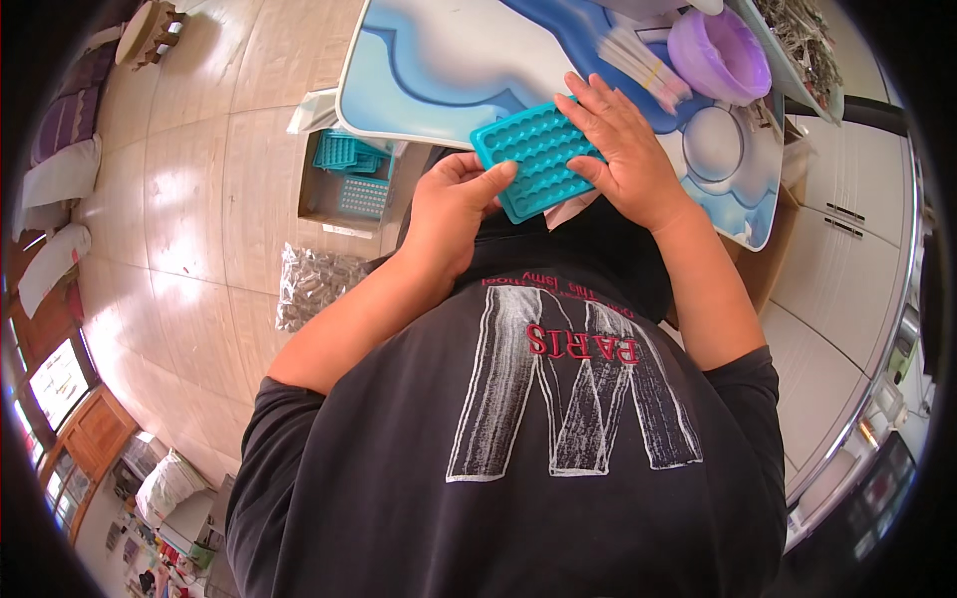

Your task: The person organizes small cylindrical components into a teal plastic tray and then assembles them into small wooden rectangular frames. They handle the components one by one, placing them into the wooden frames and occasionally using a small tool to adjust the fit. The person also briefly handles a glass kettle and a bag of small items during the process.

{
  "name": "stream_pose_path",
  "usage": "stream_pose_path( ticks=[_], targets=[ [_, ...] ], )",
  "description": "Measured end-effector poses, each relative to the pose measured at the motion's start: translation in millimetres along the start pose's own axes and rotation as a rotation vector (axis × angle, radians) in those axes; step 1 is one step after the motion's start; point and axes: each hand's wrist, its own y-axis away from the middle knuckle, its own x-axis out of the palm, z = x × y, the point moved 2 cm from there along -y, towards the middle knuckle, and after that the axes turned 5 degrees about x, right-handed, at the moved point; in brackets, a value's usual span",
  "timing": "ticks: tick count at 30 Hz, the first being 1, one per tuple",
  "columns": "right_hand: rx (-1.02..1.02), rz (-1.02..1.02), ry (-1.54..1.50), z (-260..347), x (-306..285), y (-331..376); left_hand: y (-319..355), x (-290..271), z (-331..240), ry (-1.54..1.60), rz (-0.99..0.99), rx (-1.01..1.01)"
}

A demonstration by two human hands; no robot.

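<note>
A teal tray (538, 159) with rows of round hollows is held tilted above my lap, by the near edge of the table. My left hand (449, 209) grips its left end, thumb on top and the other fingers curled beneath. Over the tray's right end lies my right hand (630, 164), its fingers stretched out and its thumb touching the surface. A small pale pink piece (571, 209) shows below the tray; its kind is unclear.
The blue-and-white patterned table (439, 60) bears a purple bowl (753, 75) and a bundle of thin white sticks (643, 68). To the left, an open box (311, 204) holds several teal trays (344, 151). A silvery packet (317, 287) lies near my left forearm.
</note>
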Motion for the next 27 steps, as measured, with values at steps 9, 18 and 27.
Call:
stream_pose_path(
  ticks=[9, 18, 27],
  targets=[
    [-0.033, -0.009, 0.045, -1.2, 3.1, -0.8, -1.6, -4.3, 0.6, -0.079, 0.052, -0.007],
    [-0.013, -0.005, 0.05, 0.2, 3.8, 0.0, 0.3, -2.0, -4.0, -0.075, 0.014, -0.016],
    [0.049, 0.003, -0.302, -11.3, -0.7, 2.1, 0.5, 0.6, -3.2, -0.1, -0.014, 0.009]
  ],
)
